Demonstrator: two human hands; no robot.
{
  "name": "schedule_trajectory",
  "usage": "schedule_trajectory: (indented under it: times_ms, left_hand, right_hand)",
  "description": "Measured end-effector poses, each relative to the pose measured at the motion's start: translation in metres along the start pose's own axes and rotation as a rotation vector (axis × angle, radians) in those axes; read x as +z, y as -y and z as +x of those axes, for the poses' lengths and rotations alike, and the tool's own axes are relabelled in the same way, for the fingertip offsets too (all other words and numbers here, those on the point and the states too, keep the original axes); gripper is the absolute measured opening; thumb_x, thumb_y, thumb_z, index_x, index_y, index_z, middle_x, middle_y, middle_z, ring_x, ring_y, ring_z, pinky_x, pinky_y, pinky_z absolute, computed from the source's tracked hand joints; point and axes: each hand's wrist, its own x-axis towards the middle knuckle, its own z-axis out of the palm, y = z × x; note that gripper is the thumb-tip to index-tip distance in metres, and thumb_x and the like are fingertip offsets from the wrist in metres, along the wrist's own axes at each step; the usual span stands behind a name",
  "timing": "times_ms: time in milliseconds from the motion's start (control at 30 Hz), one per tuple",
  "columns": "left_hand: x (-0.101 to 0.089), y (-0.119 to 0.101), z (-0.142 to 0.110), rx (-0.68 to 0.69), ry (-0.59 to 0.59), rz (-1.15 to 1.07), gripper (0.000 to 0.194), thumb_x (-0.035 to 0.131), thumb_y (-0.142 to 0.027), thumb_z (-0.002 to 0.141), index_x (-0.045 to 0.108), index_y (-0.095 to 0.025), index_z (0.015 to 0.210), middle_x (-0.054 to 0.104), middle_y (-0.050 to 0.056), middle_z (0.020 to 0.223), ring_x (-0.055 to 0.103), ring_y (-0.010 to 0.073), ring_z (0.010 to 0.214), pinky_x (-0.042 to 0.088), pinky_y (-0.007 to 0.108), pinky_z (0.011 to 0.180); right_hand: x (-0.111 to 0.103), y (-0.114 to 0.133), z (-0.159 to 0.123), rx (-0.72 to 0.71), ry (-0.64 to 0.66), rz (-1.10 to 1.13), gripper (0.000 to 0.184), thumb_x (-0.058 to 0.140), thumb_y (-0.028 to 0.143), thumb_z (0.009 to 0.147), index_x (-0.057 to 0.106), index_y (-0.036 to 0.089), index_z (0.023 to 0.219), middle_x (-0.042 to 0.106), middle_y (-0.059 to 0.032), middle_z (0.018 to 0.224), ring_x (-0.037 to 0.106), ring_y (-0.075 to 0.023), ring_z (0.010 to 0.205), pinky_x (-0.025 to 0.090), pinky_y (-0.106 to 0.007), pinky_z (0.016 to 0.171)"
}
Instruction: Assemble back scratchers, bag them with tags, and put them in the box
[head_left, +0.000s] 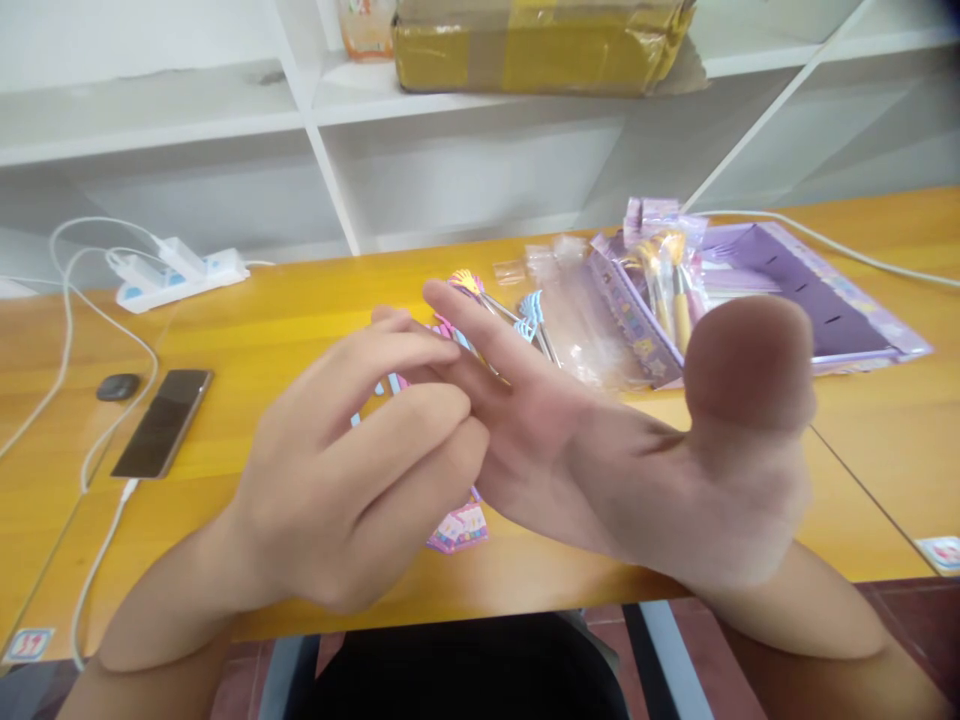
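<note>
Along the left side of the yellow-brown wooden table point(300, 300), a white plastic power strip point(191, 280) carries plugs with thin white cables. Nearer the front lie a small black rounded object point(118, 387) and a dark, flat rectangular phone point(161, 425) with a white cable at its lower end.

Next comes the left hand point(367, 450), its back to the camera and its fingers curled inward, the tips meeting the right hand around its inner fingers; whether anything is pinched there is hidden. Just below and behind this meeting point, a pink-and-purple patterned piece point(459, 528) shows on the table.

Beyond the fingers, partly covered by them, lie a yellow-and-pink fan-shaped head on a metal stem point(465, 282) and light-blue ridged heads with silvery stems point(531, 308).

The right hand point(600, 450) is palm toward the camera, thumb and forefinger spread wide, other fingers partly hidden; no object shows on its palm. Behind it are crumpled clear plastic bags point(574, 320), then a shallow purple patterned tray point(862, 275) holding plastic-wrapped yellow-handled tools point(681, 305).
</note>
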Motion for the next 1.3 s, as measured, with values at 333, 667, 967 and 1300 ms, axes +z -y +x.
schedule_trajectory:
  times_ms: [333,667,967,1300]
  left_hand:
    - [0.0,-0.002,-0.009,-0.072,0.006,-0.002,0.011,0.063,-0.023,0.104,0.067,-0.032,0.108,0.065,-0.004,0.144,0.066,0.0265,0.139,0.055,0.051,0.127]
    - [-0.002,0.016,0.002,0.077,0.075,0.026,0.008,0.074,-0.034,0.1,0.066,-0.031,0.101,0.075,-0.005,0.121,0.071,0.0218,0.127,0.054,0.044,0.127]
    - [0.009,0.015,0.014,0.109,-0.115,0.093,0.016,0.071,-0.024,0.097,0.058,-0.032,0.103,0.074,-0.005,0.105,0.075,0.0214,0.112,0.063,0.043,0.101]
    - [0.026,0.102,0.006,-0.332,-0.176,0.001,0.023,0.06,-0.018,0.092,0.059,-0.027,0.113,0.065,0.004,0.116,0.069,0.021,0.105,0.065,0.039,0.091]
  right_hand:
    - [-0.001,-0.005,-0.002,-0.009,0.054,-0.006,0.089,0.04,0.085,0.097,0.027,0.042,0.174,0.05,-0.0042,0.167,0.03,-0.0286,0.166,0.03,-0.059,0.133]
    - [-0.003,0.002,0.0,0.004,0.034,0.009,0.087,0.047,0.08,0.098,0.029,0.042,0.174,0.059,-0.0048,0.157,0.044,-0.0298,0.157,0.032,-0.06,0.132]
    - [-0.008,-0.002,0.001,-0.021,0.054,-0.02,0.081,0.043,0.08,0.101,0.035,0.04,0.17,0.056,-0.0035,0.163,0.03,-0.0268,0.167,0.025,-0.059,0.136]
    - [-0.065,0.018,0.016,-0.36,-0.376,-0.599,0.042,0.071,0.029,0.095,0.067,0.039,0.136,0.061,0.0016,0.16,0.063,-0.0286,0.146,0.046,-0.059,0.129]
